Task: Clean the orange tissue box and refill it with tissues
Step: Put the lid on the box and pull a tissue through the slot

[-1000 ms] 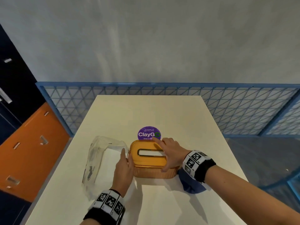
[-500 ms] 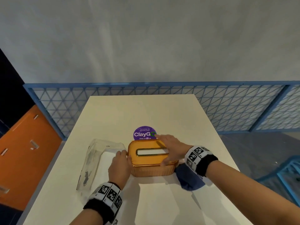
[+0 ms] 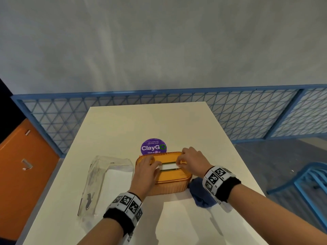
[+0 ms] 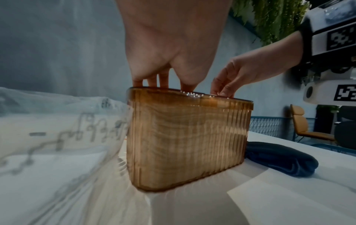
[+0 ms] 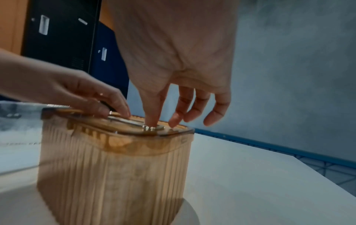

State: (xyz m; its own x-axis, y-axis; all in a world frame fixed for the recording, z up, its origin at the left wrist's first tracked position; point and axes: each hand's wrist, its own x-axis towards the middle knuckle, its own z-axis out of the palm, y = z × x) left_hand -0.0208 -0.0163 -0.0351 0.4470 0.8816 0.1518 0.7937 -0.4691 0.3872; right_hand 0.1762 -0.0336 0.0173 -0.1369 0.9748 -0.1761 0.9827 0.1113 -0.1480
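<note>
The orange ribbed tissue box (image 3: 169, 176) (image 4: 185, 137) (image 5: 115, 167) stands upright on the white table (image 3: 150, 121) with its lid on. White tissue (image 3: 168, 167) shows in the lid's slot. My left hand (image 3: 146, 172) (image 4: 169, 45) (image 5: 86, 94) lies on the left half of the lid, fingertips touching the slot. My right hand (image 3: 192, 160) (image 5: 173, 45) (image 4: 240, 73) is over the right end, one fingertip pressing at the slot's end, the other fingers loosely bent above the lid. Neither hand visibly pinches anything.
A clear plastic tissue wrapper (image 3: 99, 177) (image 4: 48, 129) lies left of the box. A dark blue cloth (image 3: 200, 191) (image 4: 279, 158) sits against its right side. A purple ClayGo sticker (image 3: 153, 146) is behind it. A blue mesh fence (image 3: 247, 112) rings the table; a blue chair (image 3: 309, 175) stands right.
My left hand moved from the box's left side up onto the lid. My right hand shifted from spanning the lid to the slot's right end. The box stayed in place.
</note>
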